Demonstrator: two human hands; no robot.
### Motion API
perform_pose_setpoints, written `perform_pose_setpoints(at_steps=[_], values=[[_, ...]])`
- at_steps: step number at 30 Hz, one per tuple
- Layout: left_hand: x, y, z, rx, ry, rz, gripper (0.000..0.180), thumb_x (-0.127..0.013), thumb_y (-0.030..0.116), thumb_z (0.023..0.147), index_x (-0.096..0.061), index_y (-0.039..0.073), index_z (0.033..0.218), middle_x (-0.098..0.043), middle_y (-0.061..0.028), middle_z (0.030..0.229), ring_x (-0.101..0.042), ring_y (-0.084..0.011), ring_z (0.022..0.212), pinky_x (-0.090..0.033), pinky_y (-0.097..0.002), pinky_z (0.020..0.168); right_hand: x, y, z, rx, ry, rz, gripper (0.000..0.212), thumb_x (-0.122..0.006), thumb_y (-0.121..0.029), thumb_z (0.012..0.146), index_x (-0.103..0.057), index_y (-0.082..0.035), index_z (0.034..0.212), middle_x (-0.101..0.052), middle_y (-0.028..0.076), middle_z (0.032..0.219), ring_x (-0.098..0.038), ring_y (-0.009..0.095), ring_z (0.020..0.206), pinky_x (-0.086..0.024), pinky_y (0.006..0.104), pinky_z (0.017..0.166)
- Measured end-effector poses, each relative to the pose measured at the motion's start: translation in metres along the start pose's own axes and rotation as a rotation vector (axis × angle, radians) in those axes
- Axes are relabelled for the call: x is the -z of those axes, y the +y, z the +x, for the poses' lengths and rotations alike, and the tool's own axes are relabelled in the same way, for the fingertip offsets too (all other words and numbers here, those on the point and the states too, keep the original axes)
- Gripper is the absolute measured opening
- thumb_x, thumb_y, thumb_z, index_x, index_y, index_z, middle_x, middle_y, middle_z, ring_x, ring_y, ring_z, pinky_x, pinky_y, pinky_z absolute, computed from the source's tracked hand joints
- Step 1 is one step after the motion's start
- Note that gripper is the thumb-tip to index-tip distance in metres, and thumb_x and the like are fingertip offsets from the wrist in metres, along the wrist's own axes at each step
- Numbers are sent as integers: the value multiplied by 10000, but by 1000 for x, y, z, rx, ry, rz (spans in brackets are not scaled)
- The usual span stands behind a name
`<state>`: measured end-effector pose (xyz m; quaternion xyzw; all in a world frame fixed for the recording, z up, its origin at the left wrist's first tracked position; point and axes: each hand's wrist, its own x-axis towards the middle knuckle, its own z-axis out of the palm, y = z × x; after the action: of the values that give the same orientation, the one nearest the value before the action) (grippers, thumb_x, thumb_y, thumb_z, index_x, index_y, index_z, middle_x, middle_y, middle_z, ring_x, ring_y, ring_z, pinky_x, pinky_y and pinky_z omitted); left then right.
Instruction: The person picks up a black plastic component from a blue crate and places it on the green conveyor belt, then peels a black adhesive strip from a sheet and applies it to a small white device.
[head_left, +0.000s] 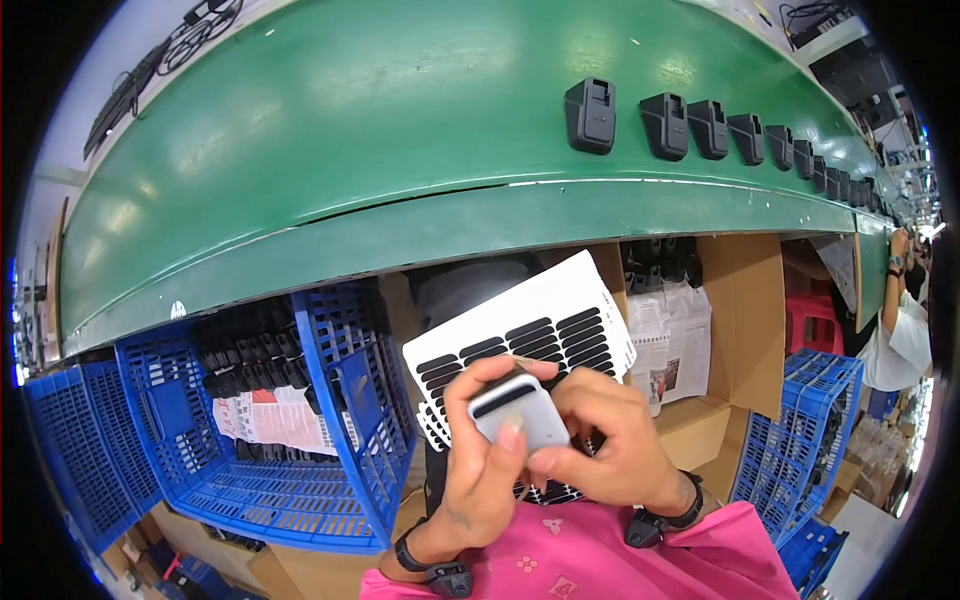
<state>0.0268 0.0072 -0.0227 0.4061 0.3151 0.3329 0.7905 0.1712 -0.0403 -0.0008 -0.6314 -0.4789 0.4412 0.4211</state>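
Note:
Close above my lap, my left hand (482,455) is closed round a small light-grey, rounded rectangular device (537,420) with a black strip along its far end. The left thumb lies across its face. My right hand (615,440) is curled at the device's right edge, thumb and fingers pinching there; whether a small piece sits between those fingertips is hidden. Beneath both hands lies a tilted white sheet (500,318) carrying rows of black elongated oval pads (530,335). The hands cover its lower middle.
A green workbench (330,130) spans the far side, with a row of black dock-shaped holders (591,116) at right. Blue crates (270,490) with black parts and paper stand left. At right are an open cardboard box (745,300), another blue crate (800,430) and a person's arm (890,290).

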Motion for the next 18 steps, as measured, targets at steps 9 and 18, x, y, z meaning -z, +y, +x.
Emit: perform_pose_setpoints(at_steps=[9, 18], values=[[35, 17, -20, -65, -82, 487, 594, -545, 480, 885, -498, -25, 1194, -573, -134, 978, -565, -191, 877, -457, -303, 783, 2, -8, 2, 8, -320, -10, 272, -787, -132, 665, -617, 15, 819, -555, 56, 737, -489, 92, 582, -387, 215, 512], [77, 5, -9, -80, 228, 119, 478, -431, 389, 955, -522, -42, 1142, -426, -170, 1333, -548, -201, 1054, -485, -298, 820, -35, 7, 33, 316, 321, -608, 285, -713, -5, 720, -647, -12, 997, -533, 69, 852, -528, 172, 657, -438, 286, 560]])
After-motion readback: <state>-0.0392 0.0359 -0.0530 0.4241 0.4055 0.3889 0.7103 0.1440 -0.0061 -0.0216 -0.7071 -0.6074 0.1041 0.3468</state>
